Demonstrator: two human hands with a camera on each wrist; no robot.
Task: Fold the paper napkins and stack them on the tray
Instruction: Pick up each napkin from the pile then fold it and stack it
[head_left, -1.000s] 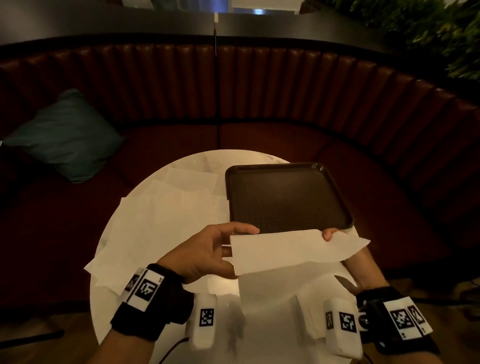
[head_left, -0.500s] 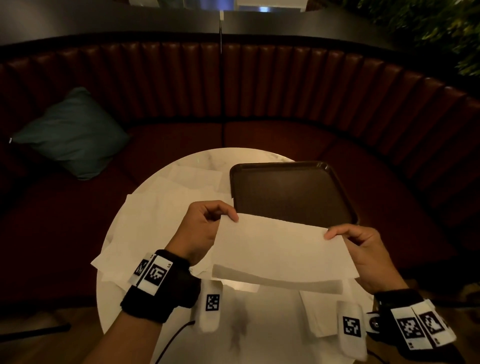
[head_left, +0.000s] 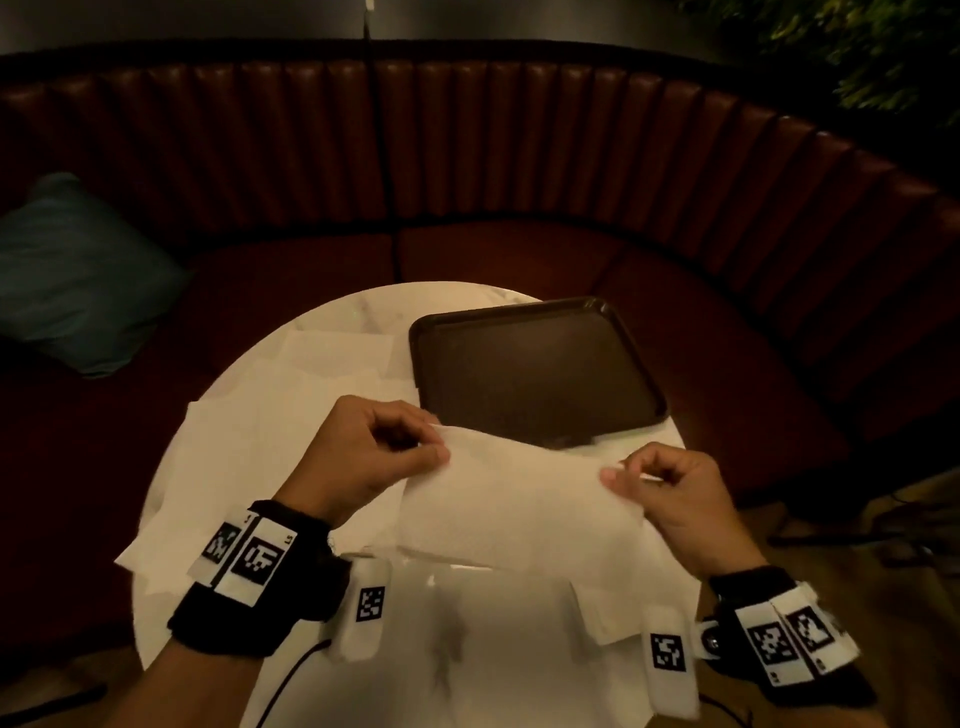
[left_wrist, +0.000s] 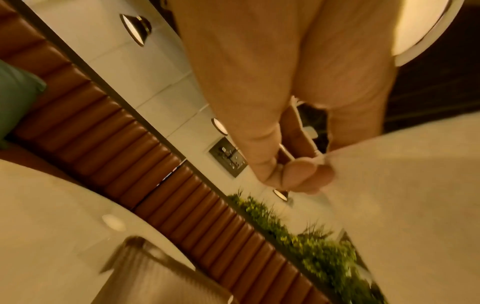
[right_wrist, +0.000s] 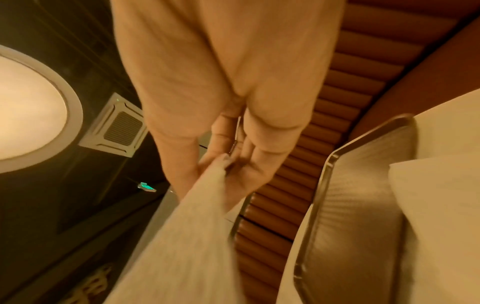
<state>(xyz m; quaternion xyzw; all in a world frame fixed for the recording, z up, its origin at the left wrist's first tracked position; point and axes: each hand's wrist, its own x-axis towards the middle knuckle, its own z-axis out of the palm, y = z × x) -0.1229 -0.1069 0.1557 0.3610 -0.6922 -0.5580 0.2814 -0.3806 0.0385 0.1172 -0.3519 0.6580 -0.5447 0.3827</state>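
Observation:
A white paper napkin (head_left: 514, 499) hangs folded in the air above the near side of the round table, just in front of the dark tray (head_left: 535, 374). My left hand (head_left: 431, 447) pinches its upper left corner between thumb and fingers, seen close in the left wrist view with the napkin (left_wrist: 405, 205) spreading right. My right hand (head_left: 615, 473) pinches the upper right corner; the right wrist view shows the napkin (right_wrist: 187, 236) running down from the fingertips. The tray holds nothing that I can see.
Several unfolded napkins (head_left: 249, 436) lie spread over the left half of the white table (head_left: 415, 306). Another napkin (head_left: 608, 608) lies under the held one near my right wrist. A dark red curved bench (head_left: 519, 156) rings the table, with a teal cushion (head_left: 78, 280) at left.
The napkin has been folded over: its edge came up and the two hands now pinch the doubled top corners. Both hands dropped lower and closer to me.

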